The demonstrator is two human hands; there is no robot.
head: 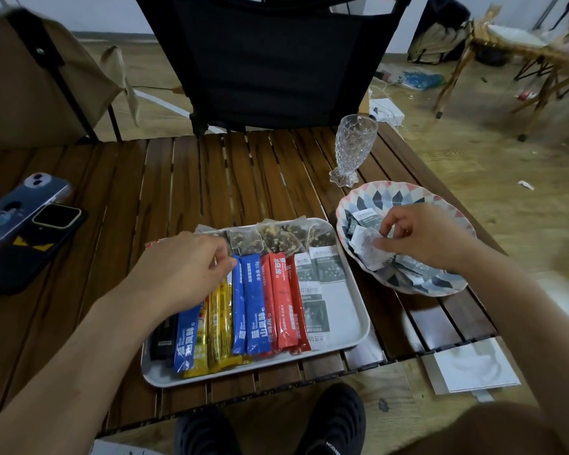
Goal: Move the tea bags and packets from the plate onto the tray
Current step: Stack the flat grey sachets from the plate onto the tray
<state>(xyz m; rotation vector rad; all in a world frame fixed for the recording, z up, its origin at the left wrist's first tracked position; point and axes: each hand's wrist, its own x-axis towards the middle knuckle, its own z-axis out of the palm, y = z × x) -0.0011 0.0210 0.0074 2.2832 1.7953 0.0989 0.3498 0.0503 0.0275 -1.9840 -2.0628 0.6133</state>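
Hands over tray and plate on a slatted wooden table (165, 178)
Right hand (421, 238) pinches a pale tea bag (373, 249) over the patterned plate (408, 192); left hand (184, 264), fingers curled, rests on stick packets (253, 303) filling the white tray (358, 326); folding chairs stand behind

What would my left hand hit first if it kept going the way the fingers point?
The left hand points right along the tray, so it would probably first meet the blue stick packet just past its fingertips, though their height above it is unclear.
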